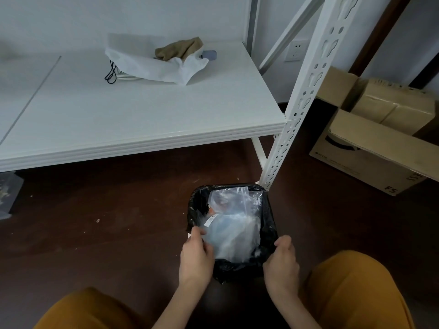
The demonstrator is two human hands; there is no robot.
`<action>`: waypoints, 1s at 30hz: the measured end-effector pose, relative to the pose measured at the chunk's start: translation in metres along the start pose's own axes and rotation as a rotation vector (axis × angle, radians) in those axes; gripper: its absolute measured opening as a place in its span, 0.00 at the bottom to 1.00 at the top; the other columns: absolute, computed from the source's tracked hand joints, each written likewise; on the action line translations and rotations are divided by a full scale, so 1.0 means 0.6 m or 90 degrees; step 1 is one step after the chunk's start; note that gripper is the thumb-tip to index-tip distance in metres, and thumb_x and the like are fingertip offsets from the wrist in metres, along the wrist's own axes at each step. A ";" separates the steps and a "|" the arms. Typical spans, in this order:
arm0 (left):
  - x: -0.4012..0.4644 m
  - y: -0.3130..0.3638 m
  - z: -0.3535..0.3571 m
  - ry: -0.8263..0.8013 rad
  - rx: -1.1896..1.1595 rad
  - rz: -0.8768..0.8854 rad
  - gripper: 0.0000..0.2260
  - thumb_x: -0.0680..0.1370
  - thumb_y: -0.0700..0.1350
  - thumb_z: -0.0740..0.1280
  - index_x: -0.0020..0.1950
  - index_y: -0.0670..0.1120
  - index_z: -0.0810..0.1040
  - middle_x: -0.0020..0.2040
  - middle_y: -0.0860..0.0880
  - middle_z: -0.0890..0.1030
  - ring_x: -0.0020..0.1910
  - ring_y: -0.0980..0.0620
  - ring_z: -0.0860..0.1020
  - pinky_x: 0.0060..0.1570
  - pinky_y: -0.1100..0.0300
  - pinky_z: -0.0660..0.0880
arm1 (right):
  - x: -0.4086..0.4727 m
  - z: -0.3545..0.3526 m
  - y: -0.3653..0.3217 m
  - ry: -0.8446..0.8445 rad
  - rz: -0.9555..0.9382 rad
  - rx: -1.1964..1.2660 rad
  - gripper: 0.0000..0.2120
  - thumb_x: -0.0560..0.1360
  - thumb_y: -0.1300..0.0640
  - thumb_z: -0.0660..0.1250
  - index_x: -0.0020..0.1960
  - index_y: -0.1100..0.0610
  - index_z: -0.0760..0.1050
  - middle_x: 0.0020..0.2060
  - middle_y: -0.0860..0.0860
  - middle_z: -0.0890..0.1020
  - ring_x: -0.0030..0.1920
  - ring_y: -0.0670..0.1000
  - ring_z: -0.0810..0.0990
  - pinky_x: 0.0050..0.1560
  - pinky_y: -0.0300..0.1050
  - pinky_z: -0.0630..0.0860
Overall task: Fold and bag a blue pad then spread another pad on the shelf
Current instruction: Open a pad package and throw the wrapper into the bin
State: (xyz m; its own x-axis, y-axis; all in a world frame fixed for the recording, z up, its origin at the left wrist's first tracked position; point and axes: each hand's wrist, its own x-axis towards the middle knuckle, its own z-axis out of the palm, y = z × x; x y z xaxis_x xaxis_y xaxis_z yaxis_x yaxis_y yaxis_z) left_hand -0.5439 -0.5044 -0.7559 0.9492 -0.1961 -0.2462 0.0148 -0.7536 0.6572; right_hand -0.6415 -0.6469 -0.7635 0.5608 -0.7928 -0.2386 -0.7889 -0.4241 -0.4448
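A clear plastic bag point(234, 224) with a pale blue pad inside lies in a bin lined with a black bag point(268, 231) on the floor. My left hand point(196, 255) pinches the clear bag's near left edge at the bin's rim. At the bin's near right corner my right hand point(281, 260) grips the black liner. The white shelf point(142, 110) stands above and beyond the bin. On its back part lies a white drawstring bag point(152, 65) with a tan cloth point(180, 49) on it.
The shelf's white perforated post point(306, 91) rises just right of the bin. Cardboard boxes point(375, 129) are stacked at the right. The floor point(107, 222) is dark brown. My knees in mustard trousers point(356, 288) frame the bottom of the view.
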 end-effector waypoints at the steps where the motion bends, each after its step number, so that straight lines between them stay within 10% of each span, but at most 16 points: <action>1: 0.007 0.008 0.001 0.006 -0.021 0.005 0.09 0.77 0.36 0.59 0.55 0.47 0.70 0.32 0.50 0.73 0.30 0.54 0.72 0.26 0.63 0.63 | 0.002 0.000 -0.001 -0.003 -0.001 0.000 0.15 0.73 0.67 0.62 0.52 0.53 0.61 0.47 0.51 0.72 0.39 0.56 0.78 0.35 0.45 0.69; 13: 0.089 -0.004 -0.044 0.108 -0.234 -0.130 0.09 0.75 0.33 0.64 0.53 0.41 0.74 0.39 0.51 0.73 0.38 0.52 0.74 0.36 0.63 0.69 | 0.081 -0.027 -0.033 0.096 -0.099 0.280 0.06 0.77 0.65 0.61 0.50 0.55 0.69 0.35 0.48 0.76 0.33 0.49 0.76 0.29 0.36 0.67; 19: 0.136 -0.023 -0.046 0.159 -0.435 -0.276 0.07 0.77 0.40 0.62 0.54 0.42 0.74 0.48 0.43 0.77 0.41 0.49 0.75 0.42 0.56 0.71 | 0.160 -0.045 -0.026 0.113 -0.108 0.304 0.10 0.77 0.66 0.62 0.57 0.59 0.72 0.51 0.51 0.80 0.50 0.48 0.78 0.50 0.35 0.72; 26: 0.199 -0.043 -0.023 -0.159 -0.431 -0.491 0.15 0.80 0.51 0.57 0.49 0.41 0.77 0.43 0.41 0.80 0.41 0.43 0.77 0.42 0.54 0.74 | 0.248 -0.010 -0.025 -0.293 0.210 0.277 0.26 0.79 0.42 0.55 0.65 0.61 0.71 0.63 0.58 0.75 0.62 0.60 0.74 0.60 0.50 0.72; 30: 0.224 -0.054 -0.010 -0.207 -0.459 -0.494 0.17 0.80 0.48 0.58 0.59 0.39 0.77 0.50 0.37 0.82 0.45 0.41 0.81 0.48 0.49 0.79 | 0.261 0.003 -0.024 -0.386 0.303 0.399 0.18 0.77 0.47 0.64 0.56 0.61 0.76 0.49 0.60 0.81 0.50 0.59 0.80 0.55 0.55 0.77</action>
State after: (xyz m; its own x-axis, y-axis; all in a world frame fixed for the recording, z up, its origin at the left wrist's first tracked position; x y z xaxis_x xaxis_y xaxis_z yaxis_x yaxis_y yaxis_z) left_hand -0.4146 -0.5026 -0.8058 0.4767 -0.0640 -0.8768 0.8497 -0.2220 0.4782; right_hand -0.5417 -0.7642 -0.7961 0.3912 -0.3883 -0.8344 -0.7879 0.3273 -0.5217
